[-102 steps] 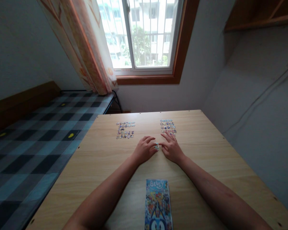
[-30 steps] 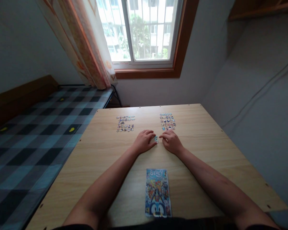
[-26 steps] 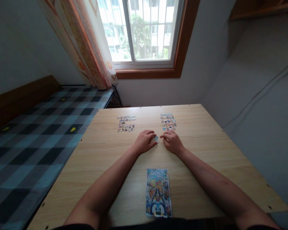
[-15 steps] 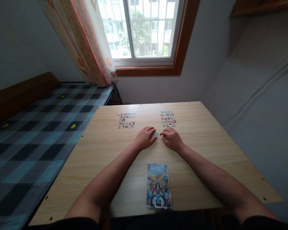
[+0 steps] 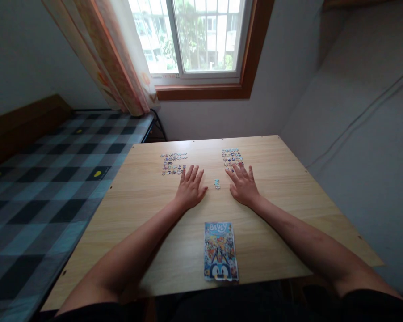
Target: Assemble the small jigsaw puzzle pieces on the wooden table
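Note:
My left hand [image 5: 190, 188] lies flat on the wooden table [image 5: 288, 201] with its fingers stretched out and nothing in it. My right hand [image 5: 242, 184] lies flat the same way, fingers spread. Between the two hands a small joined bit of jigsaw pieces [image 5: 216, 183] rests on the table, touched by neither hand. Beyond the left hand is a patch of loose jigsaw pieces [image 5: 173, 163]. A second patch of pieces [image 5: 231, 157] lies just past my right fingertips.
A colourful picture card [image 5: 220, 250] lies near the table's front edge between my forearms. A bed with a checked blue cover [image 5: 47, 179] stands to the left. Behind the table are a window [image 5: 191, 36], a curtain [image 5: 114, 58] and grey walls.
Both hands let go of the small joined pieces and spread flat, moving apart to either side. The view has tilted down a little.

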Available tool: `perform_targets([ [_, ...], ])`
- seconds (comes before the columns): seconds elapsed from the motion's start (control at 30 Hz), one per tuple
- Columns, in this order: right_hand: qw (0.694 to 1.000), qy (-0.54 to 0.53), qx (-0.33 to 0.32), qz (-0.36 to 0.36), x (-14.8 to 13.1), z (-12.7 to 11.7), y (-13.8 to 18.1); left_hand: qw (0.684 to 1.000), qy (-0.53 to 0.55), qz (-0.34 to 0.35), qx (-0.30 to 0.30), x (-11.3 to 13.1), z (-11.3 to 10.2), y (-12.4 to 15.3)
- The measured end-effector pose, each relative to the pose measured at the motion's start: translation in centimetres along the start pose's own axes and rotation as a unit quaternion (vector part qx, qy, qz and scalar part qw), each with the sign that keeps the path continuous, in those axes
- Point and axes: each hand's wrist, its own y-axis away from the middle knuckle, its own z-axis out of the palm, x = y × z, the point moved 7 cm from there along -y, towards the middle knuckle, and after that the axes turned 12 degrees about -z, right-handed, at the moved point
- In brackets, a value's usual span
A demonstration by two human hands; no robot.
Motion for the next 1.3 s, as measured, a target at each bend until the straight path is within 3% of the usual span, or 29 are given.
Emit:
perform_targets([
  [0.3,0.990,0.045,-0.064,0.121,5.3,0.1,4.5,0.985,-0.046,-0.164,0.002,-7.3,-3.0,2.2],
  [0.57,0.946,0.051,-0.168,0.273,12.6,0.8,9.5,0.930,-0.129,-0.344,-0.017,-16.9,-5.5,5.3],
  [0.77,0.924,0.058,-0.213,0.313,17.9,1.0,11.3,0.886,-0.134,-0.438,-0.077,-23.1,-5.2,6.7],
  [0.97,0.913,0.051,-0.206,0.350,21.3,1.6,10.3,0.866,-0.151,-0.465,-0.102,-26.0,-4.3,5.1],
  [1.3,0.900,0.022,-0.168,0.402,24.0,2.6,7.9,0.863,-0.125,-0.479,-0.095,-27.5,-2.9,2.3],
])
